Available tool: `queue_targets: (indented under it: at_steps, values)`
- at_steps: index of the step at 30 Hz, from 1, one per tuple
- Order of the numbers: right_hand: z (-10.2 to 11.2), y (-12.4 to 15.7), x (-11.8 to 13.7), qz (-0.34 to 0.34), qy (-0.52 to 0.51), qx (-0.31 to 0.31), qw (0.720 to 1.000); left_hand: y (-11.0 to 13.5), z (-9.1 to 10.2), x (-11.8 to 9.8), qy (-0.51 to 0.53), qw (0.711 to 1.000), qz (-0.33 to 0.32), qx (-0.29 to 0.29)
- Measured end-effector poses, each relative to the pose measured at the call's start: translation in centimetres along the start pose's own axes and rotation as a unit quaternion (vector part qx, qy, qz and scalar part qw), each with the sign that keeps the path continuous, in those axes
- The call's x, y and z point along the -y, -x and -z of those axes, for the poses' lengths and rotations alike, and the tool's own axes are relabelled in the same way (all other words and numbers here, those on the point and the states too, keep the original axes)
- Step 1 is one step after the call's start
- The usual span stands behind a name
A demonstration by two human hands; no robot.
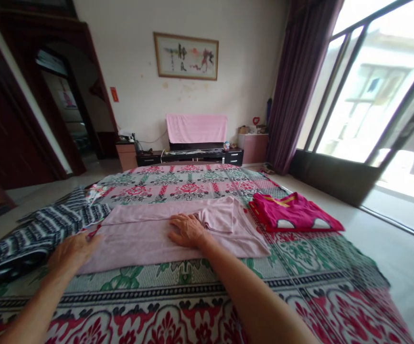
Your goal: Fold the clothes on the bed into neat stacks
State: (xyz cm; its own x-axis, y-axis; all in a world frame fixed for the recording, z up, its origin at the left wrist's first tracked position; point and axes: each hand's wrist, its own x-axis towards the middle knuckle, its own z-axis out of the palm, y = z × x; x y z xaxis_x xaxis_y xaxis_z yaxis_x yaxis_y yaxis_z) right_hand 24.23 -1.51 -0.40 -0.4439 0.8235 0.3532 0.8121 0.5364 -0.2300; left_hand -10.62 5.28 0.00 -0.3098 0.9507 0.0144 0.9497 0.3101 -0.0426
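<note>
A pale pink shirt (138, 241) lies in a long folded strip across the patterned bedspread, with what looks like a sleeve folded over near its right end. My right hand (187, 230) rests palm down on the middle of the shirt, fingers spread. At the shirt's left end is my left hand (72, 251), its thumb and index finger around the edge of the cloth; the other fingers are mostly hidden. A small dark red patch shows between that thumb and finger.
Folded magenta clothing (294, 212) lies to the right on the bedspread (188, 188). Black-and-white patterned clothing (54, 222) is heaped at the left. Beyond the bed stand a low black cabinet (192, 155) and a pink-draped screen-like object (196, 128). Glass doors (357, 95) are on the right.
</note>
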Motion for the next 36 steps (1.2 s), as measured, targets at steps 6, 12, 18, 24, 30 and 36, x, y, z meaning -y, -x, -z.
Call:
queue_targets:
  at_steps: [6, 12, 18, 24, 30, 36]
  values:
    - [0.1, -0.1, 0.0, 0.003, -0.015, -0.004, 1.0, 2.3, 1.4, 0.1, 0.073, 0.997, 0.006, 0.015]
    - [0.1, -0.3, -0.3, -0.002, -0.018, 0.007, 1.0, 3.3, 1.6, -0.5, 0.099, 0.995, 0.023, -0.015]
    - [0.0, -0.3, -0.2, -0.005, -0.01, 0.001, 1.0, 3.2, 2.2, -0.4, 0.115, 0.993, 0.014, 0.009]
    - [0.3, -0.4, 0.0, 0.006, -0.004, -0.001, 1.0, 3.1, 2.0, -0.4, 0.143, 0.989, 0.023, 0.001]
    - [0.2, -0.4, 0.1, 0.005, 0.003, -0.002, 1.0, 3.1, 1.6, -0.5, 0.166, 0.986, 0.014, -0.024]
    - [0.0, -0.7, -0.4, 0.005, -0.007, -0.004, 1.0, 2.3, 1.9, 0.2, 0.178, 0.984, 0.005, 0.009]
